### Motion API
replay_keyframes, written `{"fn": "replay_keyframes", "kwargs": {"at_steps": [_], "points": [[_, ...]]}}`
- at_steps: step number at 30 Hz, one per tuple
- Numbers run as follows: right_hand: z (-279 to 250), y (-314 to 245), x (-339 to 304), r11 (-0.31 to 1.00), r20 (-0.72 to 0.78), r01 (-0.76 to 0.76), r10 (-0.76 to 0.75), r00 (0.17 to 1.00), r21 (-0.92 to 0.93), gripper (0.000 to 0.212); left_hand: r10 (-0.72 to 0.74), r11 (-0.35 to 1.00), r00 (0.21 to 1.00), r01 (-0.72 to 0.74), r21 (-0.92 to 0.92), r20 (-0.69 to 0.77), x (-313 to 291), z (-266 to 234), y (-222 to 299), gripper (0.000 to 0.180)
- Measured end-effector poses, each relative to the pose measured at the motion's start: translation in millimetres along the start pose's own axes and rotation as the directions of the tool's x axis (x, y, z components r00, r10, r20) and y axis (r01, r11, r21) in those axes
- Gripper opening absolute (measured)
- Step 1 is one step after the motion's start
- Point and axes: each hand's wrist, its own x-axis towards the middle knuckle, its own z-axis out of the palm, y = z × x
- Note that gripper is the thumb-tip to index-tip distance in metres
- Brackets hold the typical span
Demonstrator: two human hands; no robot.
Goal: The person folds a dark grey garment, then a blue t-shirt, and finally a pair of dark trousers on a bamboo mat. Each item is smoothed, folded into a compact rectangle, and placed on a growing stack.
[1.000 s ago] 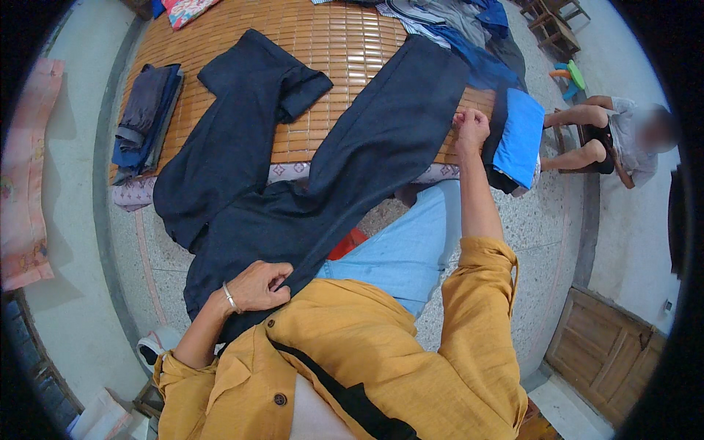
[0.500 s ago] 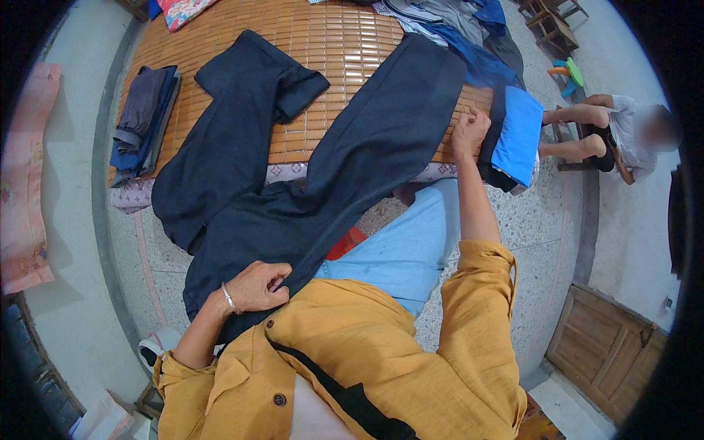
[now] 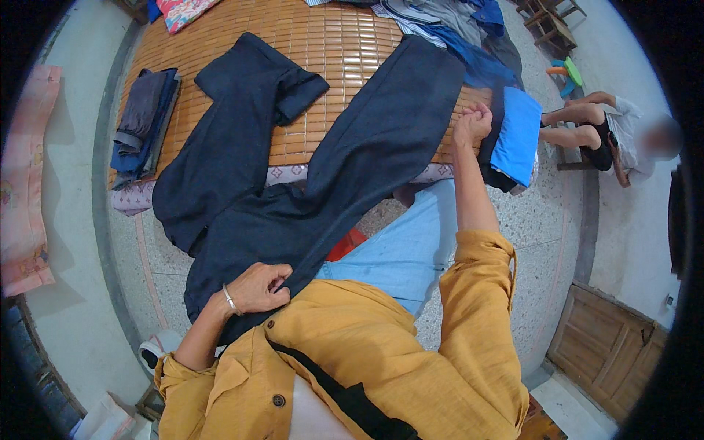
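Dark trousers (image 3: 367, 139): spread in front of me, waist end drawn in against my body, both legs running up onto the slatted mat (image 3: 337, 37); the left leg folds over at its far end, the right one lies long and slanting.
Left hand (image 3: 257, 287): down at the waist end, fingers curled under, thumb and forefinger closing on a bunch of the dark cloth.
Wrist: a pale bracelet (image 3: 232, 301) sits on my left one.
Right hand (image 3: 471, 126): out over the mat, fingers loosely bent, just beside the edge of the right trouser leg — I cannot tell whether the fingertips meet or touch the cloth.
By my right hand: a folded bright blue cloth (image 3: 517, 139) lying over black cloth at the mat's right edge.
Left of the trousers: a stack of folded clothes (image 3: 139, 121), grey on top with dark blue below.
Far side of the mat: a loose heap of clothes (image 3: 469, 33), grey, blue and striped, at the right; a red floral cloth (image 3: 182, 13) at the left.
Near edge: patterned fabric (image 3: 286, 174) shows under the mat.
On me: a mustard shirt (image 3: 352, 315) with rolled sleeves — and light blue trousers (image 3: 403, 238) below it.
Off to the right: a seated person (image 3: 627, 139), with a green and orange plastic thing (image 3: 568, 75) near.
Lower right: a wooden door (image 3: 598, 341).
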Motion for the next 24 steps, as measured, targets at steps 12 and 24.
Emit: {"fn": "replay_keyframes", "kwargs": {"at_steps": [12,24], "points": [[0,-7,-10,0.765,0.489,0.366,-0.076,0.869,-0.531,0.044,-0.005,1.0,1.0,0.005,0.016,0.009,0,-2,4,0.023],[-11,-137,-84,0.871,0.847,-0.489,0.229,0.481,0.042,0.015,0.102,0.987,0.957,-0.131,-0.092,-0.271,13,-24,15,0.029]]}}
